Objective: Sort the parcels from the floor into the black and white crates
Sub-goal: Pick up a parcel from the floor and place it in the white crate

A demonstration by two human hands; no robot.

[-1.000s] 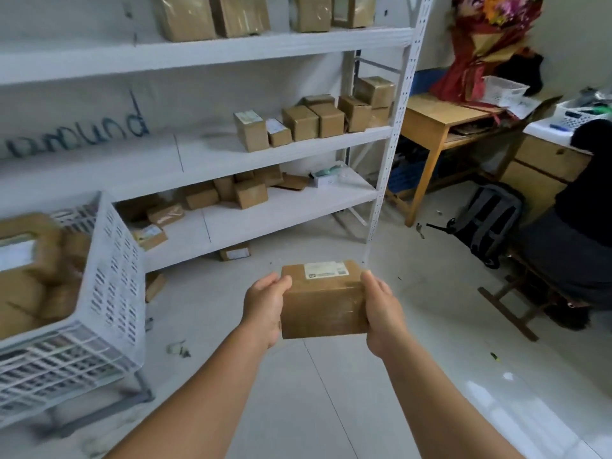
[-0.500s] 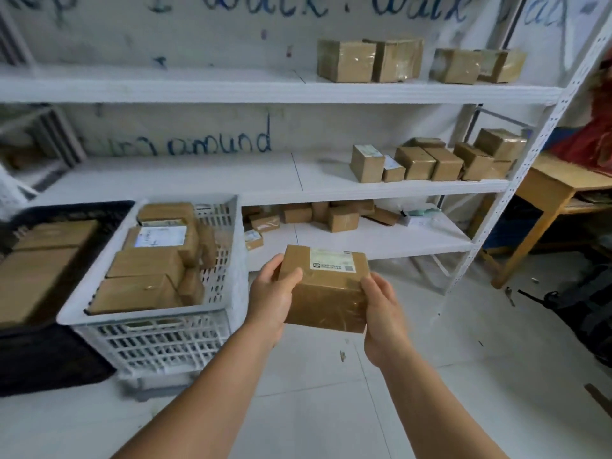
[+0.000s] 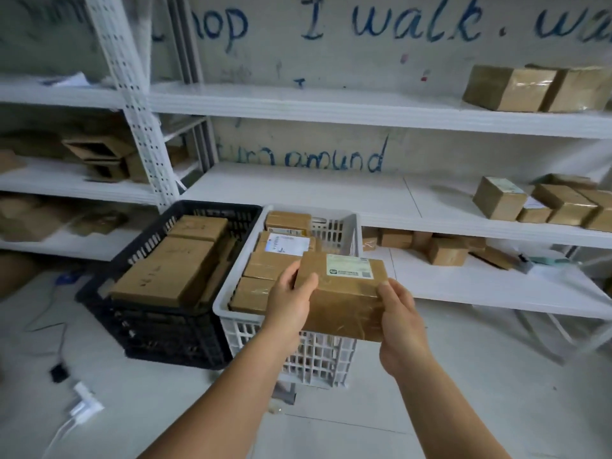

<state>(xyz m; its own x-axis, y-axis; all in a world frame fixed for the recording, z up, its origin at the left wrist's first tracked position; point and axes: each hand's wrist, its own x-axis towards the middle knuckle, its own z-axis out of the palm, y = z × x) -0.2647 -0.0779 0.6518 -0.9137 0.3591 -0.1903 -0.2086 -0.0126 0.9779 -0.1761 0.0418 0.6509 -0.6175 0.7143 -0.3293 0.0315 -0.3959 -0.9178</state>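
Both hands grip 1 brown labelled parcel (image 3: 341, 298) between them: left hand (image 3: 291, 298) curled on its left end, right hand (image 3: 399, 321) on its right. It hangs over the white crate (image 3: 318, 359); the black crate (image 3: 159, 332) sits at 9 o'clock.

Black crate (image 3: 159, 326) left of white crate (image 3: 231, 329), touching, shelves (image 3: 364, 109) behind.
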